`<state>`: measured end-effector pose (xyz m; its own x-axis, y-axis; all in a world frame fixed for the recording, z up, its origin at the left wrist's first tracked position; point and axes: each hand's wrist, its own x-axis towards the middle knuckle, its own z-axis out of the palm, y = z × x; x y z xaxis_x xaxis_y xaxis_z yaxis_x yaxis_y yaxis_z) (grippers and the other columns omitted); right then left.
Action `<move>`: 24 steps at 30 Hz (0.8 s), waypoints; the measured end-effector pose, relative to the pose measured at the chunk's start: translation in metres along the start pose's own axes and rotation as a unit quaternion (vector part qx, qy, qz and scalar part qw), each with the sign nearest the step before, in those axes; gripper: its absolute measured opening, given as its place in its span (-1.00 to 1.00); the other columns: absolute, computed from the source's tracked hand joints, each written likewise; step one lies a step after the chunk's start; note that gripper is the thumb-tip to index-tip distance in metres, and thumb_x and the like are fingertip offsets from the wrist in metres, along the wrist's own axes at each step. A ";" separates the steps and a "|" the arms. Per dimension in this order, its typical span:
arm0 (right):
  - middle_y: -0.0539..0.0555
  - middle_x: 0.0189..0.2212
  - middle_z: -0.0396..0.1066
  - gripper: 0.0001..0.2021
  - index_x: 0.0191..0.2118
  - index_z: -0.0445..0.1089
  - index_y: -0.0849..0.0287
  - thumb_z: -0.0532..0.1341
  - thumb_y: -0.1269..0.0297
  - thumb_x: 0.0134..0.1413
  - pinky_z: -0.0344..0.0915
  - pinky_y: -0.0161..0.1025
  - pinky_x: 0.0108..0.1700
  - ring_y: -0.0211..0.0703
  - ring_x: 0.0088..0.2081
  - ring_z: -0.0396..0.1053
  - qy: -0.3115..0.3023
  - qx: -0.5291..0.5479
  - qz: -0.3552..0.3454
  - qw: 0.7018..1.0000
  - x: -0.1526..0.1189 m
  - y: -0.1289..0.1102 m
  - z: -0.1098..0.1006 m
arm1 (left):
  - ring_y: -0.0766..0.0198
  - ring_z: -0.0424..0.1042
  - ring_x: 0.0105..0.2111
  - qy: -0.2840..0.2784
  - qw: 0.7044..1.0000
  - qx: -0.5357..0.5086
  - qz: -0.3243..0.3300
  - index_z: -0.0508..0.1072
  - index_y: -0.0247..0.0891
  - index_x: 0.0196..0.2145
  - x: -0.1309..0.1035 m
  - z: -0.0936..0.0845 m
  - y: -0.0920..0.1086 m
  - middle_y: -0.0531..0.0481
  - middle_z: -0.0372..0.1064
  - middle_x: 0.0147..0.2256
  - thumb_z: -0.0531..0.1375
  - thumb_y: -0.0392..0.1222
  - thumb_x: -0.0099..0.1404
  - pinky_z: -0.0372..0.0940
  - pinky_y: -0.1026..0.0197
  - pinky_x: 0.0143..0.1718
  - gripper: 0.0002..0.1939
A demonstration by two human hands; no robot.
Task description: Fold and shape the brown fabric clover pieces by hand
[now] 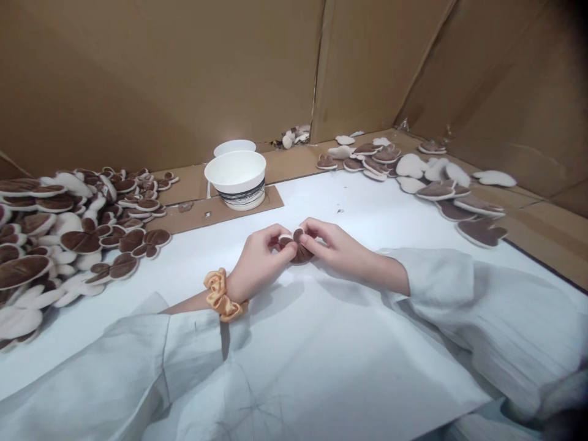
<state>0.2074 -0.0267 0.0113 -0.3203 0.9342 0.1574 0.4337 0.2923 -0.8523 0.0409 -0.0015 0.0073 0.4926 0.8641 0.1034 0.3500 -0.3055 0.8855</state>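
Note:
Between both hands, over the white work surface (206,251), is a small brown plush fabric piece with pale edges (302,254). My left hand (263,252) pinches its left side with thumb and fingers, a yellow scrunchie (222,295) around that wrist. On the other side, my right hand (337,246) pinches the piece near its top. Two small rounded lobes of it show between the fingertips; the fingers cover much of the rest. Whether a smaller item is also held there I cannot make out.
A heap of similar brown-and-white plush pieces (80,242) spreads along the left. More such pieces (436,191) lie at the right back. Two white paper cups (236,177) stand on a cardboard strip (188,219) behind the hands. Cardboard walls (160,73) enclose the back and right.

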 end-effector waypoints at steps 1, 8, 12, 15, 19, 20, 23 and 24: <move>-0.02 -0.49 0.21 -0.87 -0.41 0.15 0.19 -0.01 0.32 0.16 0.12 -0.31 -0.39 -0.28 -0.45 0.17 -0.006 -0.002 -0.003 1.000 0.000 0.000 0.000 | 0.30 0.34 -0.39 -0.005 1.000 -0.004 0.001 0.37 -0.29 -0.42 0.000 0.000 0.000 0.05 0.35 -0.44 0.07 -0.27 0.12 0.23 0.28 -0.33 -0.90; -0.05 -0.52 0.11 -0.85 -0.41 0.11 0.18 -0.03 0.29 0.17 0.09 -0.31 -0.39 -0.30 -0.47 0.11 -0.044 0.070 0.001 0.997 -0.001 0.005 0.003 | 0.31 0.34 -0.45 -0.024 0.997 -0.063 -0.028 0.37 -0.31 -0.47 0.001 0.001 0.001 0.06 0.33 -0.50 0.07 -0.31 0.05 0.23 0.30 -0.40 -0.91; -0.07 -0.54 0.08 -0.80 -0.43 0.10 0.17 -0.01 0.19 0.15 0.07 -0.30 -0.41 -0.29 -0.48 0.09 -0.061 0.142 0.018 0.988 0.000 0.008 0.003 | 0.32 0.32 -0.45 -0.017 0.997 -0.070 -0.032 0.37 -0.32 -0.47 0.001 0.001 0.002 0.06 0.32 -0.49 0.07 -0.31 0.04 0.21 0.31 -0.40 -0.90; -0.08 -0.55 0.07 -0.76 -0.44 0.10 0.17 0.03 0.12 0.12 0.04 -0.30 -0.42 -0.31 -0.50 0.06 -0.075 0.206 0.030 0.975 0.002 0.010 0.004 | 0.34 0.30 -0.45 -0.020 0.997 -0.069 -0.023 0.36 -0.32 -0.48 0.001 0.001 0.002 0.06 0.31 -0.48 0.06 -0.32 0.05 0.19 0.31 -0.40 -0.91; -0.09 -0.55 0.07 -0.72 -0.44 0.12 0.19 0.09 0.06 0.07 0.01 -0.31 -0.43 -0.34 -0.51 0.05 -0.072 0.278 0.044 0.957 0.005 0.012 0.005 | 0.36 0.27 -0.45 -0.015 0.995 -0.093 -0.024 0.35 -0.32 -0.48 0.002 0.002 0.001 0.07 0.30 -0.47 0.07 -0.31 0.06 0.17 0.33 -0.40 -0.93; -0.09 -0.55 0.08 -0.71 -0.43 0.13 0.19 0.10 0.06 0.06 0.01 -0.31 -0.43 -0.34 -0.51 0.05 -0.067 0.284 0.047 0.955 0.006 0.012 0.005 | 0.37 0.27 -0.44 -0.010 0.995 -0.100 -0.028 0.35 -0.33 -0.47 0.002 0.002 0.001 0.07 0.29 -0.47 0.08 -0.30 0.07 0.17 0.33 -0.39 -0.93; -0.09 -0.54 0.08 -0.73 -0.44 0.14 0.19 0.11 0.08 0.07 0.03 -0.31 -0.42 -0.34 -0.50 0.08 -0.031 0.279 0.055 0.958 0.007 0.011 0.004 | 0.37 0.26 -0.43 0.005 0.992 -0.124 -0.037 0.36 -0.33 -0.44 0.002 0.003 0.001 0.07 0.29 -0.47 0.09 -0.26 0.12 0.16 0.34 -0.38 -0.90; -0.09 -0.54 0.09 -0.74 -0.43 0.14 0.19 0.10 0.09 0.09 0.04 -0.32 -0.41 -0.34 -0.49 0.09 -0.017 0.281 0.058 0.958 0.007 0.011 0.004 | 0.37 0.26 -0.43 0.012 0.991 -0.130 -0.038 0.37 -0.33 -0.43 0.003 0.003 0.000 0.07 0.29 -0.47 0.10 -0.24 0.13 0.16 0.33 -0.38 -0.89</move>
<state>0.2064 -0.0177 0.0011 -0.3289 0.9436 0.0379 -0.0510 0.0223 -0.9984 0.0443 -0.0003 0.0068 0.4526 0.8909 0.0393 0.1675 -0.1281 0.9775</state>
